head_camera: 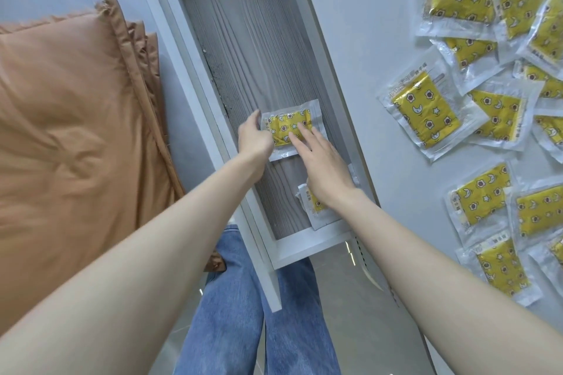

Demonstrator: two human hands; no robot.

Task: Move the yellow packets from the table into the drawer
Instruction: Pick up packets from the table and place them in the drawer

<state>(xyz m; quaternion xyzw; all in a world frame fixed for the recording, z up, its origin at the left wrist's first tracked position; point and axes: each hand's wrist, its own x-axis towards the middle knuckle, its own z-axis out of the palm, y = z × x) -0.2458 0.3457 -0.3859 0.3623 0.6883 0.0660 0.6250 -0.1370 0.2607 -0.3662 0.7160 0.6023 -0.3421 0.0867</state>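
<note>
Your left hand (254,137) grips the left edge of a yellow packet (289,126) lying in the drawer (307,245); your right hand (326,167) rests straight fingers on it.

Drawer (243,39): grey wood-grain floor, matt; white smooth-coated walls.
Yellow packets (426,116): glossy clear plastic film, crinkled, over printed pouches.
Table (350,24): white, smooth, matt.
Padded cloth (76,116): tan, soft sheen.
Trousers (228,298): blue denim.

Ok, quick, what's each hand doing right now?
Left hand: grips the clear-wrapped yellow patterned packet by its left edge.
Right hand: open, straight fingers resting on that packet.
</note>
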